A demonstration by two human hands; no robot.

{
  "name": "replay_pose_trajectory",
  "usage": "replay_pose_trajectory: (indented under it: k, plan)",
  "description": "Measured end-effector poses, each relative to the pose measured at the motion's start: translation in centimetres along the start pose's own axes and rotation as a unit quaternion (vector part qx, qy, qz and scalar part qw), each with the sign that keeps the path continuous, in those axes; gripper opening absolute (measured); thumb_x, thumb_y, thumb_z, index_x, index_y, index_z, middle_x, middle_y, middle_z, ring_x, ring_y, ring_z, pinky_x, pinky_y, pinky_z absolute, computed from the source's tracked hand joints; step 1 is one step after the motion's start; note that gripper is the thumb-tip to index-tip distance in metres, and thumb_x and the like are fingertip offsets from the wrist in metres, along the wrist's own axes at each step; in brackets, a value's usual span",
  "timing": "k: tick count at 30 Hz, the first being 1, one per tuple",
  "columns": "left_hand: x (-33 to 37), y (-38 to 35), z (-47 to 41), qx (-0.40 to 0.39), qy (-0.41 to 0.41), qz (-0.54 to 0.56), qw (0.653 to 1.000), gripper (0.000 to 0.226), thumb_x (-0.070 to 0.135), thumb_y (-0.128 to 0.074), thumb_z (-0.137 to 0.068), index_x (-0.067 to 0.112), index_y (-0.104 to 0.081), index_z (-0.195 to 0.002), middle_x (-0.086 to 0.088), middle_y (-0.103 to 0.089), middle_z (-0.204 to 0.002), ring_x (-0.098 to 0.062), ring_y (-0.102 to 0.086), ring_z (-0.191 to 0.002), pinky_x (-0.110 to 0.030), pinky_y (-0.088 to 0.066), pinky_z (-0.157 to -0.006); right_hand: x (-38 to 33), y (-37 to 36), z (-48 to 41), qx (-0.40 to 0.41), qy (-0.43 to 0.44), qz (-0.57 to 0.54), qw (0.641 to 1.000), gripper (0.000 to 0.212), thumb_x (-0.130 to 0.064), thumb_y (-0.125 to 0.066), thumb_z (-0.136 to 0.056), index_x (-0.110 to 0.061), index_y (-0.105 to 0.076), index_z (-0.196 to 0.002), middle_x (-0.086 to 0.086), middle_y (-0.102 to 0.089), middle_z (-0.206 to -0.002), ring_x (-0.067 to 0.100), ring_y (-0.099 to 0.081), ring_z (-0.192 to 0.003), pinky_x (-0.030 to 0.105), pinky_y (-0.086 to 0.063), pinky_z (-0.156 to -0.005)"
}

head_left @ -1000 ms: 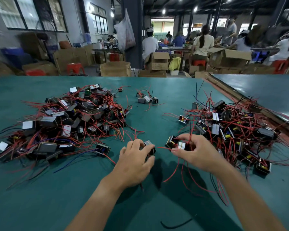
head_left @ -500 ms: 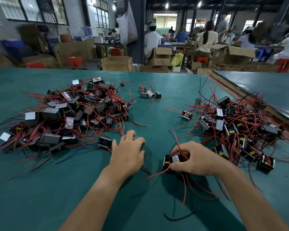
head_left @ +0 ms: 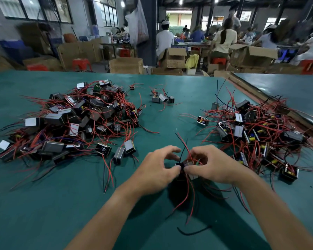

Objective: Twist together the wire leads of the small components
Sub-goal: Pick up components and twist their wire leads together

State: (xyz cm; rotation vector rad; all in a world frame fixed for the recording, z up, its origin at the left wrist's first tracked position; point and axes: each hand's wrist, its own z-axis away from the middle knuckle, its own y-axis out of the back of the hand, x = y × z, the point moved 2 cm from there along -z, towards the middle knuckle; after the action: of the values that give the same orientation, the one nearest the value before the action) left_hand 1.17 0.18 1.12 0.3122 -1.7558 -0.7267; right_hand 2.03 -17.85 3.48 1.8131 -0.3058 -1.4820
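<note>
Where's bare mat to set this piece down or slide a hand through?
Barest: near-left mat, between left pile and left forearm. Also the lane between the piles, from left hand and right hand up to the small cluster. Crowded: right pile, spilling toward the right forearm, and under the held component.

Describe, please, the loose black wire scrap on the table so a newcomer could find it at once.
On the green table, the left hand and right hand pinch one component. Nearer the person than those hands, between the forearms, the black wire scrap lies in a shallow curve. Unlike the red leads dangling near it, it joins no component.
</note>
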Motion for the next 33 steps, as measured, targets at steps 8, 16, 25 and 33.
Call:
replay_pose_trajectory:
  k: [8, 16, 25, 33]
  plan:
    - [-0.3, 0.0, 0.0, 0.049, -0.002, -0.019, 0.999, 0.022, 0.014, -0.069, -0.075, 0.027, -0.062, -0.092, 0.009, -0.064, -0.071, -0.009, -0.06, -0.069, -0.03, -0.052, -0.071, 0.0, -0.2, -0.1, 0.007, -0.02, -0.086, 0.996, 0.012, -0.017, -0.072, -0.086, -0.007, -0.065, -0.091, 0.005, -0.061, -0.067, 0.018, -0.052, -0.063, 0.036, -0.042, -0.065]
    - [-1.0, 1.8, -0.2, 0.154, 0.054, -0.025, 0.986, 0.027, 0.01, -0.063, -0.084, 0.029, -0.063, -0.102, 0.011, -0.061, -0.069, -0.008, -0.057, -0.061, -0.027, -0.052, -0.067, 0.5, -0.1, -0.5, 0.057, -0.037, 0.026, 0.997, 0.033, -0.033, -0.065, -0.091, -0.014, -0.06, -0.064, -0.012, -0.053, -0.048, 0.003, -0.042, -0.045, 0.023, -0.036, -0.054]
    - [-0.4, 2.0, -0.2, 0.148, 0.074, 0.026, 0.986, 0.004, 0.013, -0.067, -0.086, 0.017, -0.067, -0.084, 0.001, -0.069, -0.073, -0.016, -0.062, -0.067, -0.035, -0.056, -0.071, 0.8, -0.2, -0.7, 0.059, -0.047, -0.054, 0.996, 0.016, -0.014, -0.065, -0.091, -0.01, -0.067, -0.076, 0.011, -0.071, -0.067, 0.015, -0.055, -0.05, 0.032, -0.048, -0.058]
    - [-0.7, 2.0, -0.4, 0.129, 0.092, 0.059, 0.986, 0.021, 0.005, -0.056, -0.092, 0.025, -0.051, -0.092, -0.001, -0.072, -0.072, -0.02, -0.059, -0.056, -0.03, -0.051, -0.053, 1.4, 0.0, -1.0, 0.065, -0.046, 0.013, 0.997, 0.012, -0.017, -0.067, -0.089, -0.018, -0.068, -0.078, 0.001, -0.066, -0.057, 0.005, -0.051, -0.047, 0.022, -0.043, -0.054]
